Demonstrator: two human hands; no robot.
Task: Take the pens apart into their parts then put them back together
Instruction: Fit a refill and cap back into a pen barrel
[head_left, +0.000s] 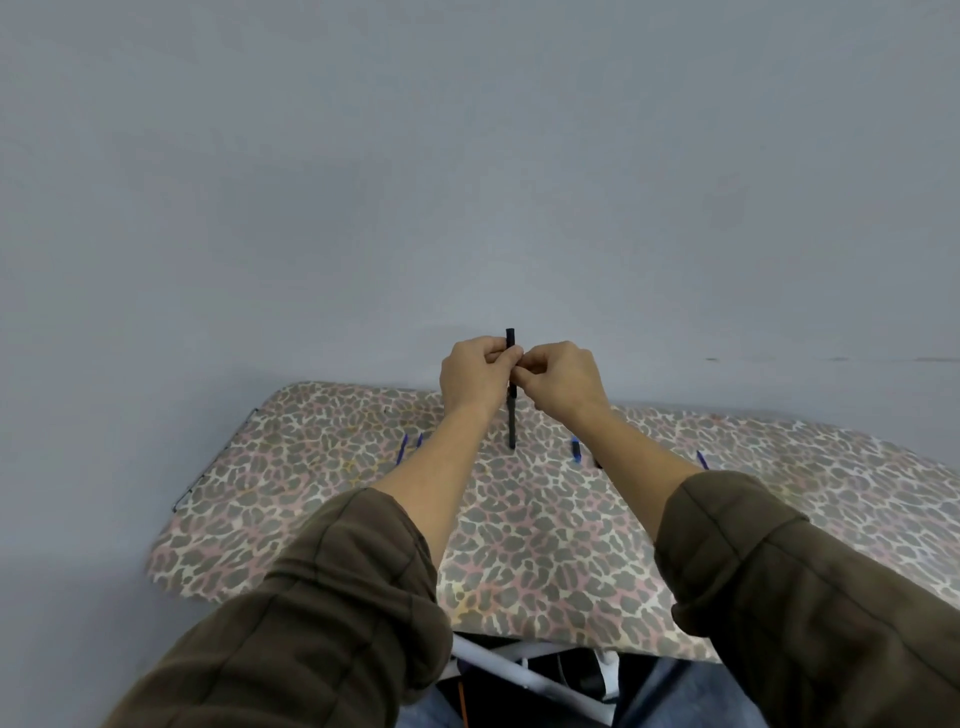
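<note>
A black pen (511, 421) stands upright above the leopard-print table (519, 545), its lower end close to the cloth. My left hand (475, 376) and my right hand (558, 379) both pinch its upper half, fingertips meeting around the barrel. The pen's top pokes out above my fingers. Blue pen parts lie on the cloth: two thin pieces (402, 449) to the left of my left forearm, a short piece (575, 449) right of the pen, and another small one (701, 460) farther right.
A plain grey wall stands right behind the table's far edge. The table's left edge (208, 478) slants toward me. White tube frame pieces (524, 670) show under the near edge by my lap.
</note>
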